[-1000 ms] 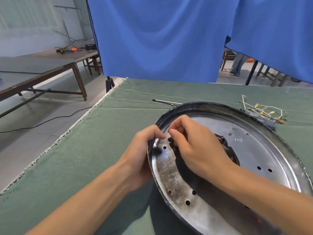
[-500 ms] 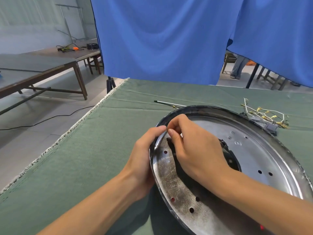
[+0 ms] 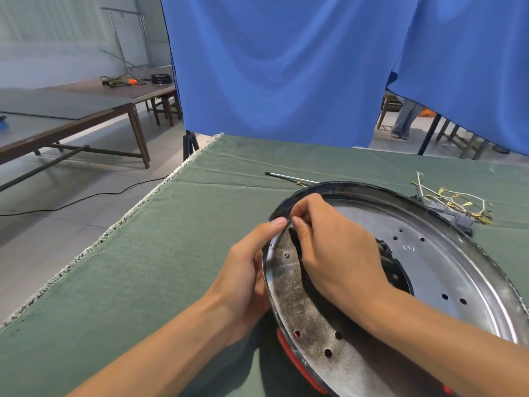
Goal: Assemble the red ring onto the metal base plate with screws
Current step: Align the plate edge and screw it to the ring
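The round metal base plate (image 3: 446, 262) lies tilted on the green cloth, its left edge raised. A red ring (image 3: 297, 365) shows beneath its near left rim. My left hand (image 3: 243, 270) grips the plate's left rim, thumb on top and fingers underneath. My right hand (image 3: 335, 247) rests on the plate with its fingers curled, fingertips pinched together close to the left thumb. What they pinch is too small to make out. Several holes dot the plate near the hands.
A thin screwdriver (image 3: 289, 176) lies on the cloth behind the plate. A tangle of white wires with brass terminals (image 3: 452, 199) sits at the back right. The table's left edge (image 3: 120, 224) drops to the floor. A blue curtain hangs behind.
The plate's left rim has come up a little, so the red ring now shows under it. Both hands have stayed at the same spot on the rim.
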`<state>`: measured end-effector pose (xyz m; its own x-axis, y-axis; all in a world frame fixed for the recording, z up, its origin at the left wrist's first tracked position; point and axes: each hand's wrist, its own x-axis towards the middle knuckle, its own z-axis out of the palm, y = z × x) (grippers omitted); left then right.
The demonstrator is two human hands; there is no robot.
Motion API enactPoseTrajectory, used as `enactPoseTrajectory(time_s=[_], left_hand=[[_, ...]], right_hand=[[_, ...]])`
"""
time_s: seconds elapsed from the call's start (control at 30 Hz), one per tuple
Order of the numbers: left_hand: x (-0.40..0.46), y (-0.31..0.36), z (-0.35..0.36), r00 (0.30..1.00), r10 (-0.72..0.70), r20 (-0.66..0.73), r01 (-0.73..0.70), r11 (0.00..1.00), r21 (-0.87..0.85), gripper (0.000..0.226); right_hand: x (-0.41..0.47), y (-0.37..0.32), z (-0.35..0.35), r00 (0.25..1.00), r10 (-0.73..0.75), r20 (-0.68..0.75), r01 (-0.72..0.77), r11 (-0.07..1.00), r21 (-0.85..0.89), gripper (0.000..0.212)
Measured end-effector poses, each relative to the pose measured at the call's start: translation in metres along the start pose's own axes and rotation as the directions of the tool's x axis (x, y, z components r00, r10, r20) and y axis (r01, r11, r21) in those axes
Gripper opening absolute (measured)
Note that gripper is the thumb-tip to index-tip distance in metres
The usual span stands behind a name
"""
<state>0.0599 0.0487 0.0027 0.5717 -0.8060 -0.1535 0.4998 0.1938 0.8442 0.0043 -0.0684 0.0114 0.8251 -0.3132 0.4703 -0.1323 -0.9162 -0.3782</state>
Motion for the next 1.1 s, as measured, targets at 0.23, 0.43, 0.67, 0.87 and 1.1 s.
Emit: enactPoseTrajectory(time_s=[0.23,0.43,0.67,0.87,1.1], left_hand=[[-0.003,0.0,0.002,1.0,0.012,0.0,-0.012,0.998,-0.056,0.026],[-0.007,-0.001,0.006,0.998,0.053,-0.018,-0.054,0.997,-0.051,0.029],[-0.002,-0.001,0.005,0.997,0.044,-0.065,-0.045,0.999,-0.021,0.032],[-0.003,-0.003,0.001,0.999,0.027,-0.032,-0.028,0.999,-0.038,0.025],[-0.004,-0.002,0.002,1.0,0.017,0.014,-0.016,0.999,-0.036,0.035]], right_hand=[[-0.003,-0.002,0.004,1.0,0.007,0.005,-0.007,0.999,0.051,0.01],[-0.003,-0.005,0.003,1.0,-0.024,0.009,0.024,0.997,0.077,0.009],[-0.006,-0.001,-0.003,1.0,-0.008,0.01,0.007,0.994,0.108,0.005],[-0.007,-0.001,-0.008,0.999,0.01,0.04,-0.02,0.967,0.252,0.005],[0.012,0.004,-0.031,0.944,0.095,0.317,-0.245,0.844,0.478,0.009]])
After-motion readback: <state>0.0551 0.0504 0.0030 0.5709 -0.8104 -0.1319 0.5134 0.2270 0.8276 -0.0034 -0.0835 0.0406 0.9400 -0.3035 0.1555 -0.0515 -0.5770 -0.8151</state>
